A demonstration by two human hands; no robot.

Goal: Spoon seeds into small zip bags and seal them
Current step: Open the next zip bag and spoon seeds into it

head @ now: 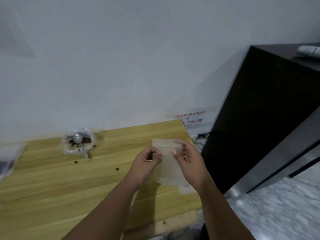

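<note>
- Zip bag of thin clear plastic, small and apparently empty, was held between both hands above the right end of a light wooden table, with its zip strip uppermost.
- The left hand pinched the bag's left edge between curled fingers and thumb. The right hand gripped the right side near the top strip, fingers wrapped round it.
- More translucent sheets, probably spare bags, lay on the table beneath the hands; blur left their number unclear.
- A crumpled clear pouch of dark brown seeds sat well apart, towards the left of the table near the white wall. A pale round-bowled spoon rested in it, and a few loose seeds were scattered on the wood.
- The bag looked almost weightless, limp and slick, and likely to cling shut or fold over.
- The stiffer zip strip at the mouth seemed the surest place to take hold, one lip per hand, to part it for filling.
- Judging by its clear body, this bag had not yet been filled.
</note>
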